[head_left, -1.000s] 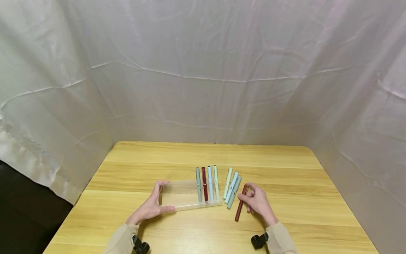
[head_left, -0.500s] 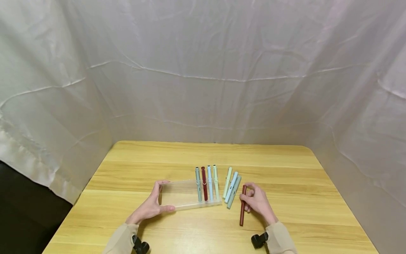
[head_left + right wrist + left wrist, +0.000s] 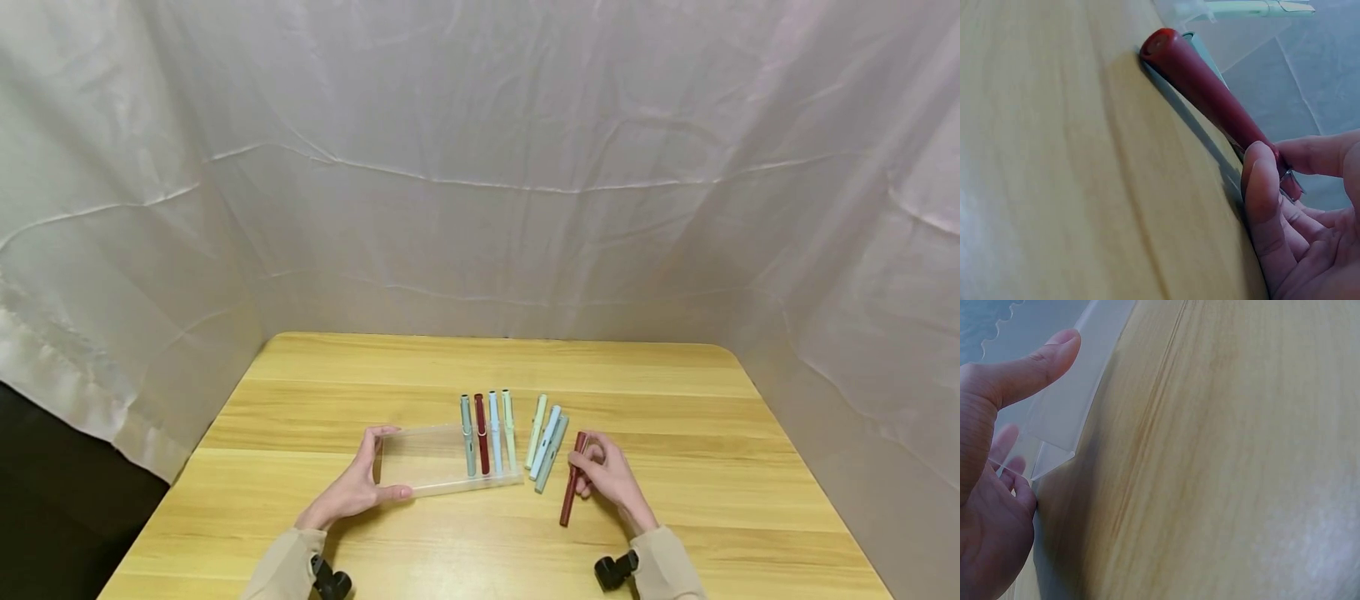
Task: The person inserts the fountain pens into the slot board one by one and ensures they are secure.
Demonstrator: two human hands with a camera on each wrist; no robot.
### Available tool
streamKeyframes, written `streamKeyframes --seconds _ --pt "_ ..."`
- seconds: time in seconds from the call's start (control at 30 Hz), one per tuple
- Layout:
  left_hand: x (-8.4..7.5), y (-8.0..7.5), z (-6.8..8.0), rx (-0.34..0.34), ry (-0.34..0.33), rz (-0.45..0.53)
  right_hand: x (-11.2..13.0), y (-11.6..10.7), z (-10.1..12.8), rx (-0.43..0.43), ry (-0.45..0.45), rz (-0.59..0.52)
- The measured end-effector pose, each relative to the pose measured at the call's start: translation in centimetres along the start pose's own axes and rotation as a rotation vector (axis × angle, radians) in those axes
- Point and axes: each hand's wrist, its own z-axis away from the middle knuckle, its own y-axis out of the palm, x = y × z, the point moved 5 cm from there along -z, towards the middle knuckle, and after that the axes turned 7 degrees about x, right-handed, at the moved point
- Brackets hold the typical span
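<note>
While the left hand (image 3: pixel 356 485) held the left end of a clear stand (image 3: pixel 465 485) bearing four pens (image 3: pixel 482 443), the right hand (image 3: pixel 609 475) pinched a dark red pen (image 3: pixel 570 492) (right of three loose pens (image 3: pixel 544 443)), which risked twisting free if that narrow pinch slackened.

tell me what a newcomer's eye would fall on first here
Probably the red pen, pinched in the right hand at the right of the group. Next, perhaps, the four pens side by side at the right end of the clear rack, whose left end the left hand grips. Between rack and right hand lie three loose pens.
</note>
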Motion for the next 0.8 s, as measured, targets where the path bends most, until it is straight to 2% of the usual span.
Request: streamKeyframes --seconds 0.23,0.4,0.53,0.8 --pt "0.11 -0.12 0.03 0.005 -0.028 0.02 0.26 -0.03 0.21 0.082 0.001 -0.113" --pt "0.11 -0.1 0.02 0.006 -0.02 0.019 0.17 -0.17 0.28 0.014 0.03 -0.165" --pt "0.01 -0.01 0.05 0.006 -0.006 0.002 0.14 -0.3 0.42 -0.019 0.009 -0.197" --pt "-0.04 0.02 0.08 0.004 -0.012 0.004 0.07 -0.29 0.49 0.057 -0.064 -0.385"
